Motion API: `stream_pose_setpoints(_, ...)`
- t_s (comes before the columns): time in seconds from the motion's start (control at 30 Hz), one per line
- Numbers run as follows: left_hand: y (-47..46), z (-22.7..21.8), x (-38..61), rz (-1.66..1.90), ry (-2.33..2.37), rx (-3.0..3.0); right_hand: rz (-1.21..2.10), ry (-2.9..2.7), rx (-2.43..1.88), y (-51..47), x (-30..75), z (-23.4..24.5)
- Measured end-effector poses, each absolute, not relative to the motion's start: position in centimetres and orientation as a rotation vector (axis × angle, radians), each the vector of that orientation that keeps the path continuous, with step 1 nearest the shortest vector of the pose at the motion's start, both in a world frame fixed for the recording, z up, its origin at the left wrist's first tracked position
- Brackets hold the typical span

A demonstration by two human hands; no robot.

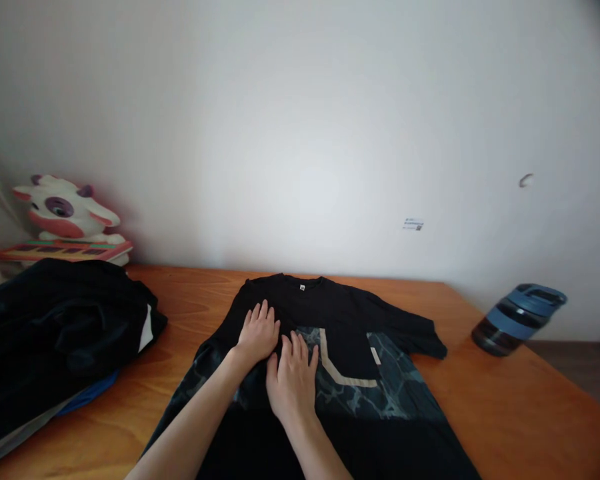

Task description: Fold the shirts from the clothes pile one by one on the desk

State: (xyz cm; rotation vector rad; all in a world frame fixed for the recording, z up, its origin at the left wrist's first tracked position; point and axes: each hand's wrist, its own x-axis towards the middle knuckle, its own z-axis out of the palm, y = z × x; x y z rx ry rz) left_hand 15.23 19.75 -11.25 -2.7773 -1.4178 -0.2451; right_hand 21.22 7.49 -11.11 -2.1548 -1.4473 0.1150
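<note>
A black T-shirt (350, 320) with a teal marbled print and a beige L-shaped stripe lies spread face up on the wooden table (505, 400), collar towards the wall. My left hand (257, 331) rests flat on its chest near the left shoulder, fingers stretched out. Just beside it, my right hand (291, 380) lies flat on the middle of the print, fingers also extended. Neither hand grips the cloth. The shirt's right sleeve is spread out; its hem runs off the bottom of the view.
A pile of dark clothes (55, 333) with a blue piece under it fills the table's left side. Behind it stand a cow-shaped toy (67, 210) and a flat colourful toy keyboard (63, 251). A blue bottle (517, 320) lies at the right edge by the wall.
</note>
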Motion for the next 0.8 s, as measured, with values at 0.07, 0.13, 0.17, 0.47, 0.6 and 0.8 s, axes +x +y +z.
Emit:
stream_pose_setpoints(0.07,19.1,-11.3,14.6,-0.255,-1.412,-2.785,0.125,-1.452,-2.141,7.5,21.3,-11.2)
stream_pose_setpoints(0.13,18.5,-11.5,13.7,-0.273,-1.365,-2.800,0.135,-1.477,-2.128,7.5,21.2,-11.2)
stream_pose_setpoints(0.17,18.3,-11.6,13.3,-0.275,-1.342,-2.806,0.138,-1.486,-2.126,7.5,21.1,-11.2)
stream_pose_setpoints(0.47,18.4,-11.3,10.8,-0.214,-1.342,-2.821,0.151,-1.477,-2.113,7.2,20.0,-10.9)
stream_pose_setpoints(0.6,18.7,-11.6,9.2,-0.215,-1.420,-2.779,0.183,-1.499,-2.026,7.1,19.3,-10.7)
stream_pose_setpoints(0.8,19.6,-11.2,7.8,-0.175,-1.675,-2.683,0.207,-1.359,-1.885,6.5,23.7,-9.9)
